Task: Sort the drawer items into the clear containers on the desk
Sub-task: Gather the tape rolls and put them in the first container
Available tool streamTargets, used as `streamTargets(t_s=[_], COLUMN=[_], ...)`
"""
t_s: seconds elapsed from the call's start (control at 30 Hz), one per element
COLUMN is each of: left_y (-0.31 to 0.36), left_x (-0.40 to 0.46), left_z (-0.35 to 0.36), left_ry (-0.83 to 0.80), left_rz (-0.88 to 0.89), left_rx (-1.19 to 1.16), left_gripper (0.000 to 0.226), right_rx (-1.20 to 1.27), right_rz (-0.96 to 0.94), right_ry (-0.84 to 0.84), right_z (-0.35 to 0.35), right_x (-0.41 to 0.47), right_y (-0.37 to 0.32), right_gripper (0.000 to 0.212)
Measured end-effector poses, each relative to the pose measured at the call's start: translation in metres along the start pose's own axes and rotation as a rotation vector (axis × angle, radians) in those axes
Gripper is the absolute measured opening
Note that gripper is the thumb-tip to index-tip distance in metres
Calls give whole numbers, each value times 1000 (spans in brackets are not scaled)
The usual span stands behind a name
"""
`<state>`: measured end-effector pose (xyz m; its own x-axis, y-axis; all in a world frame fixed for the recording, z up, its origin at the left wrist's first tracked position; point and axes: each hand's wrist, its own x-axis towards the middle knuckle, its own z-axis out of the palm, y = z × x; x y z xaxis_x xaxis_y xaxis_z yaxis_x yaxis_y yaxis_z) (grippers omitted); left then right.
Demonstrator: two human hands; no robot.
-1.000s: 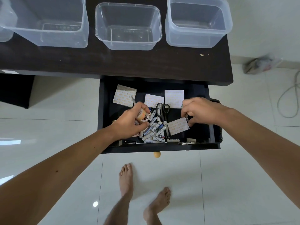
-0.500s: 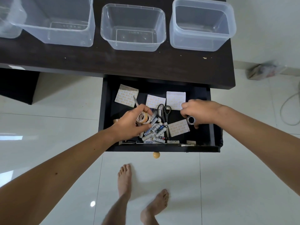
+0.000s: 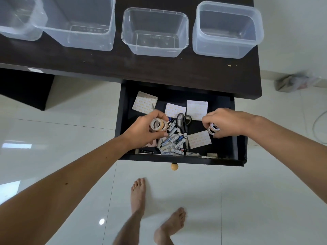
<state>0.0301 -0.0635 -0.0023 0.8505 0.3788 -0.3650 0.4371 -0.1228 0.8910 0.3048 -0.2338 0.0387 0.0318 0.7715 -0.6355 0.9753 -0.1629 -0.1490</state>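
The black drawer stands pulled out under the dark desk. My left hand is closed around a stack of tape rolls above the drawer's left half. My right hand grips small white tape rolls over the right half. Below them lie a heap of batteries, black-handled scissors and several square paper packets. Several clear containers stand in a row on the desk: one wide, one in the middle, one at the right.
Another clear container sits at the desk's far left. A round wooden knob sticks out of the drawer front. My bare feet stand on white floor tiles. A crumpled bag and a cable lie on the floor at the right.
Both hands have risen slightly from the drawer's contents. The left now holds its tape rolls higher, and the right has picked up white tape rolls that now show in its fingers.
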Motion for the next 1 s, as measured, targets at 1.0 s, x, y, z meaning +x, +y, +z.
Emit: streamTargets(t_s=[1.0], left_y=[-12], left_x=[-46], left_z=[-107], left_ry=[181], left_rz=[49], left_rx=[120], left_gripper=[10], right_rx=[555], right_rz=[-84], right_ry=[395], right_z=[-7], right_x=[106], right_y=[-166], right_gripper=[27])
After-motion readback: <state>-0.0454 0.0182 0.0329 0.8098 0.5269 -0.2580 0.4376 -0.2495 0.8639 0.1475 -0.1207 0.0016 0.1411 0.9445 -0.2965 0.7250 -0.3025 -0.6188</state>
